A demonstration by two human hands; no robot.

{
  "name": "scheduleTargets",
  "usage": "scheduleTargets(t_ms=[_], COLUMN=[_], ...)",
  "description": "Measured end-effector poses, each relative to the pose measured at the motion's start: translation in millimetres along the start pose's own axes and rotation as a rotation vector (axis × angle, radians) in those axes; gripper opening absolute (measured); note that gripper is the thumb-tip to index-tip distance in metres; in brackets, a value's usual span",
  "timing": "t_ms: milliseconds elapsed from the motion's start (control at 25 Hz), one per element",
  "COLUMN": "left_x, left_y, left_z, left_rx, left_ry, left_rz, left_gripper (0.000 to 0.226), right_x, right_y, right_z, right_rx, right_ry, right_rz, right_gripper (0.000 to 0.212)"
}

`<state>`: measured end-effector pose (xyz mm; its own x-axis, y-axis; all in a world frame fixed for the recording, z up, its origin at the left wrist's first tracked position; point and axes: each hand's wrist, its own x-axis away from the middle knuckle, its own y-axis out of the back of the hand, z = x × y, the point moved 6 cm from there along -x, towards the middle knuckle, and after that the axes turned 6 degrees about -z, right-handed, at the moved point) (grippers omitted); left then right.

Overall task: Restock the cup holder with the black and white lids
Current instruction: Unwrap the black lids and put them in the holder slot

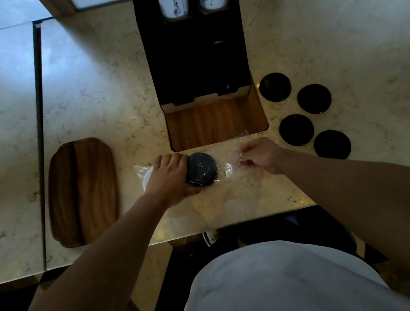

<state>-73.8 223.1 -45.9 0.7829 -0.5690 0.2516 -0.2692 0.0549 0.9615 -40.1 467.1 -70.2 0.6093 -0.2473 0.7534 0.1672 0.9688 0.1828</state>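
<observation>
Left hand (168, 176) gripping bagged lids (200, 169) | right hand (260, 156) pinching plastic bag (227, 151) | four black lids (296, 130) lying beside cup holder (196, 57) on counter (107, 90)

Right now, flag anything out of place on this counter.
Four black lids lie loose on the counter right of the cup holder, not stocked. More sit bagged in plastic under both hands.

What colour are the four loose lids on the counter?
Black, all four loose lids; the head view shows them.
</observation>
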Motion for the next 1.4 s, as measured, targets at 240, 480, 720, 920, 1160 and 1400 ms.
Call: scheduleTargets(t_ms=[240,480,720,920,1160,1400], left_x=[-7,-7,-8,-13,-28,-25], left_y=[4,4,3,1,4,4], left_z=[-3,-5,-4,-6,-17,-23], left_rx=[0.016,0.032,-0.015,0.029,0.031,0.147], left_ry=[-0.019,-0.049,-0.034,0.068,-0.017,-0.044], left_rz=[0.014,-0.002,-0.009,0.012,-0.024,-0.044], left_gripper=[0.078,0.05,0.075,0.127,0.084,0.041], right_x=[-2,-8,-11,-12,-11,-7], right_y=[4,8,11,7,1,3], right_z=[1,6,12,11,12,14], right_rx=[0.065,0.198,0.26,0.251,0.327,0.242], right_ry=[-0.002,0.077,0.164,0.155,0.145,0.164], right_rz=[-0.031,-0.079,-0.109,-0.091,-0.023,0.017], right_gripper=[0.011,0.006,0.009,0.005,0.007,0.011])
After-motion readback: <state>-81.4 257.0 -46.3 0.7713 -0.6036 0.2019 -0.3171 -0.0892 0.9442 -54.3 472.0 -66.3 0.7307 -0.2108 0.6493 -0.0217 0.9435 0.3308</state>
